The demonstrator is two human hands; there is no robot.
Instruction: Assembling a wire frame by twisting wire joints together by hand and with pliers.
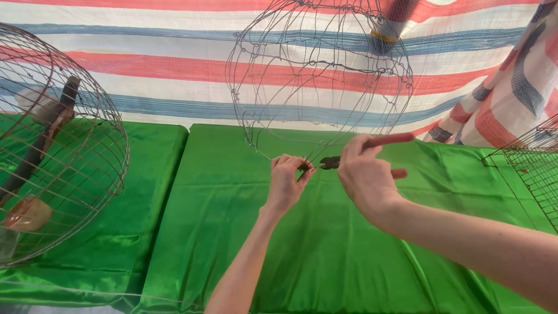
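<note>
fingers of the left hand (286, 177) pinched a thin wire of the cage (318, 75); right hand (366, 174) clenched red pliers (372, 148). cage looked light, springy, easily bent; best gripped near joints.

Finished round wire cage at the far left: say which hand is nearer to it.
Left. The left hand pinches wire under the hanging wire frame, closer to the round cage; the right hand, gripping red-handled pliers, lies farther right.

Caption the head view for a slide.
Left hand pinches wire cage while right hand grips red-handled pliers.
</note>
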